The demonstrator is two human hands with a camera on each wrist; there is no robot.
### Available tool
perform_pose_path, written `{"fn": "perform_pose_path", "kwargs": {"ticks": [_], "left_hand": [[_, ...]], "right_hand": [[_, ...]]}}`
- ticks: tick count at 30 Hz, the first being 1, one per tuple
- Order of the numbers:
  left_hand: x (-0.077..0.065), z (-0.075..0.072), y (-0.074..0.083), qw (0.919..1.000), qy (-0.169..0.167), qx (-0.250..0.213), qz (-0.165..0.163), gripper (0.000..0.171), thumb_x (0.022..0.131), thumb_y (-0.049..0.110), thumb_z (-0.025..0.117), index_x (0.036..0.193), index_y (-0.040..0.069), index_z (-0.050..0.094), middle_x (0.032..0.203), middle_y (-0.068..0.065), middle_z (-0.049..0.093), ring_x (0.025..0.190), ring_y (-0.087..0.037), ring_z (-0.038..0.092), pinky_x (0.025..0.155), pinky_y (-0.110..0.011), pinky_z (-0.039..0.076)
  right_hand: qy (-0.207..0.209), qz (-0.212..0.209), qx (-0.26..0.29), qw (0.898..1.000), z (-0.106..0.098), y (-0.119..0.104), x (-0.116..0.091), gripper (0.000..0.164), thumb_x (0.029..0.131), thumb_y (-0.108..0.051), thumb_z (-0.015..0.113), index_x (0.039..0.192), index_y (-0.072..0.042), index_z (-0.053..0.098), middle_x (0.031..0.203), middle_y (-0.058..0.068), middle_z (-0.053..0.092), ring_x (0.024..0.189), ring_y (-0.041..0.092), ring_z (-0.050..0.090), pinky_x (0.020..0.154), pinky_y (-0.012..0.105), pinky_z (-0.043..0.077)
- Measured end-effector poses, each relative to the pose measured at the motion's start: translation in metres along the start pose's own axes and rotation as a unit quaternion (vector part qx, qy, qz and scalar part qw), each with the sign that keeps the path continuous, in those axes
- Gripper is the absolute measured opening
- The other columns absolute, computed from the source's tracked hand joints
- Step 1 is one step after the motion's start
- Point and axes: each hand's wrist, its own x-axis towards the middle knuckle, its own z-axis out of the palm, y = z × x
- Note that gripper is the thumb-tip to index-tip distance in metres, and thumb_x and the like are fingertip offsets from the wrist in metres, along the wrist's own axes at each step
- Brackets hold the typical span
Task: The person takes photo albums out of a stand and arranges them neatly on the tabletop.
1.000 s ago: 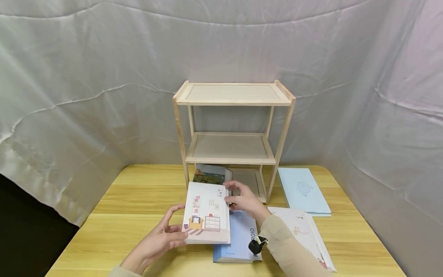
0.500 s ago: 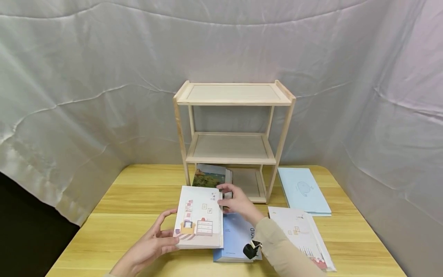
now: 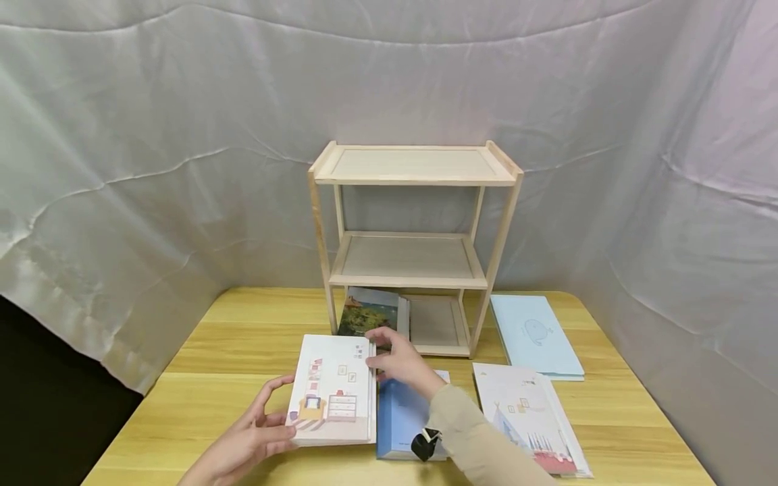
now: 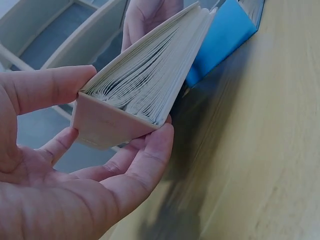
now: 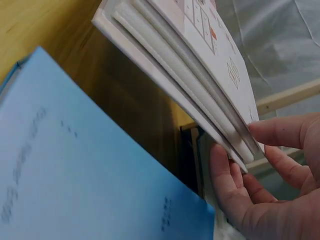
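Note:
A thick white book [image 3: 333, 398] with a drawing of an armchair and a chest of drawers is held just above the table, cover up. My left hand [image 3: 254, 432] grips its spine side, thumb on the cover and fingers beneath, as the left wrist view shows. At the upper right corner my right hand [image 3: 398, 364] pinches the page-edge side between thumb and fingers. A blue book [image 3: 401, 415] lies right of the white book, partly under my right forearm. In the right wrist view a gap separates the white book [image 5: 190, 65] from the blue one.
Behind stands a three-tier wooden shelf [image 3: 410, 282]; a book with a dark landscape cover [image 3: 367, 314] lies on its bottom tier, at the left. To the right lie another white illustrated book [image 3: 529, 418] and a light blue whale-cover book [image 3: 537, 334] on the wooden table [image 3: 213, 364].
Both hands have moved left and slightly toward me with the white book. More of the blue book's left side and the landscape-cover book now shows.

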Motion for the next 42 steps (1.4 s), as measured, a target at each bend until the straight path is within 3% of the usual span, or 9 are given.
{"fn": "perform_pose_path", "kwargs": {"ticks": [15,25,32,36,39,42], "left_hand": [[-0.015,-0.019,-0.007,0.9994,0.01,-0.019,-0.027,0.075,0.109,0.002,0.054,0.155,0.054,0.025,0.14,-0.017,0.06,0.124,-0.025,0.066,0.108,-0.04,0.058],[-0.022,-0.019,-0.007,0.9951,0.058,-0.009,-0.08,0.073,0.105,0.005,0.063,0.145,0.061,0.037,0.134,-0.016,0.063,0.116,-0.025,0.066,0.101,-0.039,0.06],[-0.024,-0.02,-0.007,0.9942,0.068,0.003,-0.084,0.072,0.104,0.006,0.065,0.15,0.055,0.039,0.133,-0.014,0.059,0.115,-0.025,0.064,0.1,-0.04,0.06],[-0.024,-0.019,-0.007,0.9927,0.083,0.011,-0.087,0.072,0.104,0.006,0.067,0.152,0.053,0.039,0.133,-0.015,0.056,0.114,-0.025,0.063,0.099,-0.04,0.06],[-0.023,-0.018,-0.007,0.9922,0.088,0.015,-0.087,0.073,0.104,0.006,0.067,0.155,0.049,0.038,0.133,-0.016,0.055,0.114,-0.025,0.063,0.098,-0.041,0.061],[-0.022,-0.017,-0.007,0.9917,0.093,0.021,-0.087,0.076,0.103,0.007,0.068,0.163,0.038,0.031,0.135,-0.019,0.055,0.114,-0.026,0.064,0.098,-0.041,0.061]], "right_hand": [[-0.007,-0.016,-0.075,0.997,0.029,-0.004,0.002,0.054,0.096,-0.001,0.075,0.147,0.0,0.058,0.141,0.027,0.051,0.078,0.018,0.065,0.073,0.044,0.068],[-0.02,0.004,-0.093,0.995,0.04,-0.004,0.0,0.057,0.097,-0.004,0.076,0.149,0.003,0.054,0.146,0.033,0.049,0.085,0.023,0.071,0.073,0.038,0.068],[-0.018,0.031,-0.117,0.992,0.047,-0.002,0.001,0.06,0.097,-0.008,0.078,0.152,-0.002,0.054,0.167,0.041,0.022,0.073,0.022,0.067,0.072,0.044,0.066],[-0.019,0.034,-0.132,0.991,0.048,-0.001,0.003,0.063,0.095,-0.003,0.08,0.152,-0.002,0.054,0.168,0.038,0.026,0.07,0.022,0.067,0.071,0.044,0.065],[-0.023,0.037,-0.138,0.989,0.049,0.001,0.004,0.064,0.094,-0.003,0.08,0.153,-0.002,0.054,0.168,0.036,0.028,0.074,0.026,0.069,0.069,0.041,0.064],[-0.025,0.042,-0.159,0.986,0.049,0.003,0.006,0.065,0.094,-0.006,0.081,0.154,-0.004,0.054,0.17,0.031,0.03,0.105,0.036,0.071,0.075,0.043,0.063]]}}
